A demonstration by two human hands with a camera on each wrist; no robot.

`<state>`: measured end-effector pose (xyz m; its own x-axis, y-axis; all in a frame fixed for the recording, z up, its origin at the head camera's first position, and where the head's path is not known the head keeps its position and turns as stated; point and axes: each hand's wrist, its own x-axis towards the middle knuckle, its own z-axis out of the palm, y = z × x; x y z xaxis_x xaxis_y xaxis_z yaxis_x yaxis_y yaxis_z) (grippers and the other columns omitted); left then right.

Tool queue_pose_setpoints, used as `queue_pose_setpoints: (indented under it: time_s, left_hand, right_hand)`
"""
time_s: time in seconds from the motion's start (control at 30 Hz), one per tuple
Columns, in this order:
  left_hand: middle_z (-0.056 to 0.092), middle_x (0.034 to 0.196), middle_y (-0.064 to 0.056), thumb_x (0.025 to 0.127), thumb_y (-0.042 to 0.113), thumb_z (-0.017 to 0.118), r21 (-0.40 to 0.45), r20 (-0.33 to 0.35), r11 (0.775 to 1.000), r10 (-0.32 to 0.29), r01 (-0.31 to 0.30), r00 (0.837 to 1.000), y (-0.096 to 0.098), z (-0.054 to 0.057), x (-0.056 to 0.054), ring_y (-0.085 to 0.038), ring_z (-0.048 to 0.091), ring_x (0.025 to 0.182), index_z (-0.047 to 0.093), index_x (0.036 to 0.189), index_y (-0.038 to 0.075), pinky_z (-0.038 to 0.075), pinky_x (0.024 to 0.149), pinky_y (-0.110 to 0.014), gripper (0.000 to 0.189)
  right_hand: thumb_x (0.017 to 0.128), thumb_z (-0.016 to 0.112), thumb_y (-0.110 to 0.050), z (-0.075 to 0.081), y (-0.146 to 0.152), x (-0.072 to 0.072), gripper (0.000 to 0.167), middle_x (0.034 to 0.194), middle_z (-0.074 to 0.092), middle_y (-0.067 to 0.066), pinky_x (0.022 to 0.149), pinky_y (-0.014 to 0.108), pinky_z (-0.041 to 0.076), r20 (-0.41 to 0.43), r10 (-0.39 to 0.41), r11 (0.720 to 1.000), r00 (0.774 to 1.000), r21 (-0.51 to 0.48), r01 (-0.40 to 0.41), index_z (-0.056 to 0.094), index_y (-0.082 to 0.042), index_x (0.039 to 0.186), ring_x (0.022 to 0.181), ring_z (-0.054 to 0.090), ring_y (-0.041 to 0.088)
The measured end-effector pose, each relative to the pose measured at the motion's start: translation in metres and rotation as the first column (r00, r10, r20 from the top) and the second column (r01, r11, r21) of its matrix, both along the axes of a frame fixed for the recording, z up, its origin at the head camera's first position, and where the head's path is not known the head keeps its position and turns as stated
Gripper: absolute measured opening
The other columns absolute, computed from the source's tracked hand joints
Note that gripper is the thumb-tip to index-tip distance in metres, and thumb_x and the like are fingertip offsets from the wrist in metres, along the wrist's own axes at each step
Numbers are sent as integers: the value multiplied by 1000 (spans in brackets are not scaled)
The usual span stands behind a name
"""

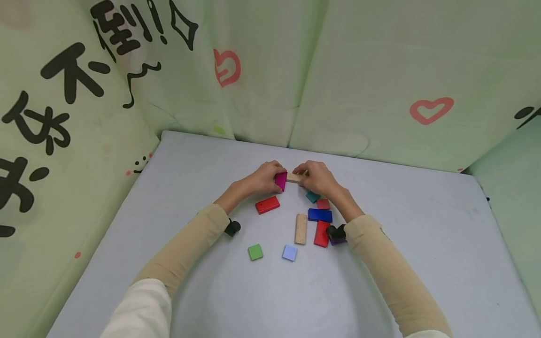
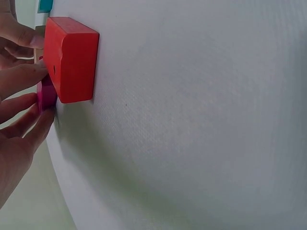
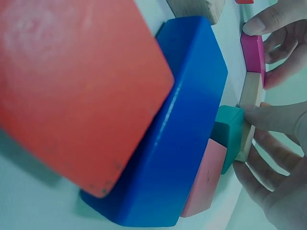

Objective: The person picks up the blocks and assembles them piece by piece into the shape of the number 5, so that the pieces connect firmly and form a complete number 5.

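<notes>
Near the back of the table, my left hand (image 1: 263, 179) pinches a magenta block (image 1: 281, 181) with slanted sides between thumb and fingers. My right hand (image 1: 321, 179) grips a plain wooden block (image 1: 293, 178) by its right part. In the right wrist view, one end of the wooden block (image 3: 251, 86) meets the magenta block (image 3: 253, 52). A teal block (image 3: 232, 128) lies close beside the right thumb, with a pink-red block (image 3: 207, 178) next to it. Nearest the left hand is a red block (image 2: 72, 60), lying on the table in front of it.
Nearer the person lie a blue block (image 1: 320, 215), another wooden block (image 1: 300, 229), a second red block (image 1: 321, 234) and a partly hidden purple block (image 1: 338, 241). A green square (image 1: 255, 252) and a light blue square (image 1: 289, 252) lie frontmost. Curtains (image 1: 359, 70) hang behind the table.
</notes>
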<state>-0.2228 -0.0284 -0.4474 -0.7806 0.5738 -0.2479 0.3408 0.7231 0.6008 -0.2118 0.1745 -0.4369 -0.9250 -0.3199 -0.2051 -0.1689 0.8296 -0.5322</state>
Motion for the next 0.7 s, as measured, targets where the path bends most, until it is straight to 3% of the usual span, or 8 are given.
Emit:
queue_pose_setpoints:
  time_s: [0.6, 0.7]
  left_hand:
    - [53, 146, -14, 91, 13, 80, 54, -16, 998, 15, -14, 1000, -3, -5, 2, -29, 49, 130, 56, 146, 2, 51, 106, -37, 61]
    - [51, 149, -14, 92, 14, 78, 51, -37, 999, -11, 13, 999, -4, -6, 3, -30, 48, 133, 54, 147, 1, 50, 106, -36, 61]
  right_hand:
    - [93, 72, -3, -1, 4, -2, 30, 117, 72, 17, 92, 44, 55, -14, 6, 998, 1000, -58, -7, 75, -3, 122, 102, 63, 31]
    - [94, 72, -3, -1, 5, -3, 30, 119, 72, 16, 93, 43, 55, 2, 1, 998, 1000, -60, 0, 74, -3, 123, 104, 63, 30]
